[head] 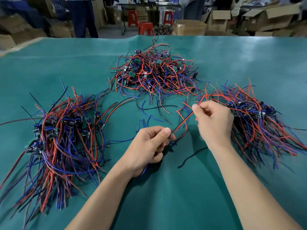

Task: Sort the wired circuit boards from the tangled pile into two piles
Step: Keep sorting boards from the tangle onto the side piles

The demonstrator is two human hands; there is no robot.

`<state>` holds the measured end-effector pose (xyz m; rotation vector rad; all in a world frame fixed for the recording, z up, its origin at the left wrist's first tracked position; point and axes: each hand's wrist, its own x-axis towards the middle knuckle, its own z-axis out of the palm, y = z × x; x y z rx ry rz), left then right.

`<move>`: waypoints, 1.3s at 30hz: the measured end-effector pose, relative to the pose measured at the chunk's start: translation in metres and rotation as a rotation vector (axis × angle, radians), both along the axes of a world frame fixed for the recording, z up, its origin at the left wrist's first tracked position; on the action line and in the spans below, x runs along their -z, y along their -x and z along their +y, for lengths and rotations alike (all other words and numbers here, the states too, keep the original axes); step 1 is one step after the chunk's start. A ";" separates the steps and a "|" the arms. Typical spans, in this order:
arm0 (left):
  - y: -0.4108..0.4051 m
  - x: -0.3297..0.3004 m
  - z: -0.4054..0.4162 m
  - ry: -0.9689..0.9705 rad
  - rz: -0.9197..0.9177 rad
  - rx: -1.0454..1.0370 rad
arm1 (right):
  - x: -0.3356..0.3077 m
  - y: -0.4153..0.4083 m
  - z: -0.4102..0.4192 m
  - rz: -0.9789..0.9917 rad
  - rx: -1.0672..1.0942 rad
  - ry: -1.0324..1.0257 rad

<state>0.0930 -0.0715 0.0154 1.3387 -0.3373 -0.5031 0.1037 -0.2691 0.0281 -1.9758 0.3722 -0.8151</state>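
Both hands pinch 1 red wire (184,122), left hand (147,146) near, right hand (214,120) farther; light, floppy, snag-prone—grip by the board.

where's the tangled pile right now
In the head view the tangled pile lies at the centre far side of the green table, beyond both hands, between the left pile and the right pile.

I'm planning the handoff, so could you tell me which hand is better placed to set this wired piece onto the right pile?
Probably the right hand: it pinches the red wire beside the right pile.
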 end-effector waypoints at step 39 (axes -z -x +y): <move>-0.004 0.002 0.004 -0.005 -0.059 -0.142 | -0.012 0.023 0.042 0.092 -0.616 -0.121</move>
